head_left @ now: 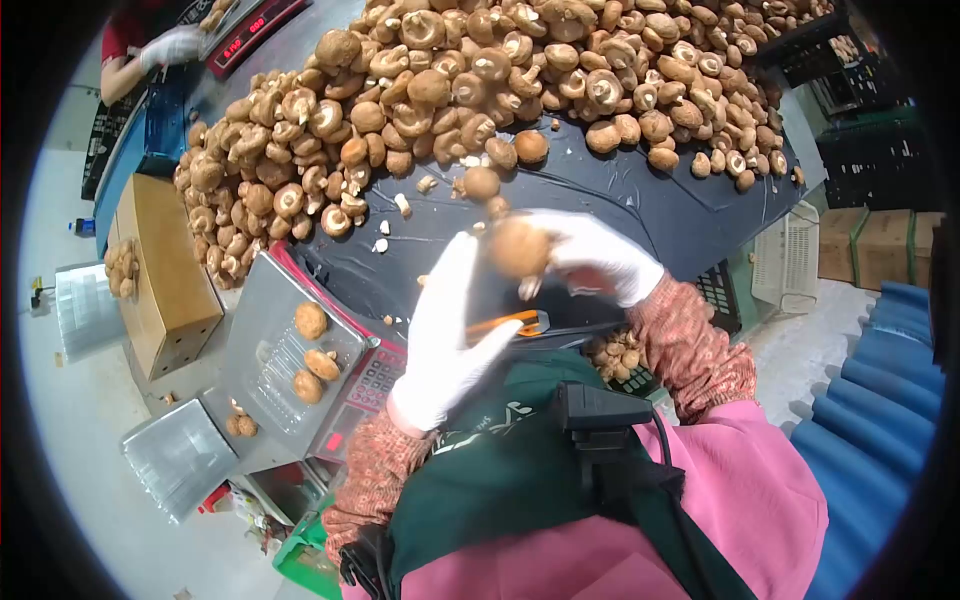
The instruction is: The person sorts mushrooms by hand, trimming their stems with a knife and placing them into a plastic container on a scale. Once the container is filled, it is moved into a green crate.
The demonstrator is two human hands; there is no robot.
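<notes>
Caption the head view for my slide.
Gloved right hand holds a shiitake mushroom, left hand beside it, near a shiitake heap.

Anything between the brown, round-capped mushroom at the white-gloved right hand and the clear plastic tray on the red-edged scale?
Yes: the white-gloved left hand lies between the mushroom and the tray in this view. Nothing else visible appears to block the way.

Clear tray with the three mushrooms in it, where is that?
The clear tray is on the left side of the head view, resting on the scale, between the person's left hand and the cardboard box.
</notes>
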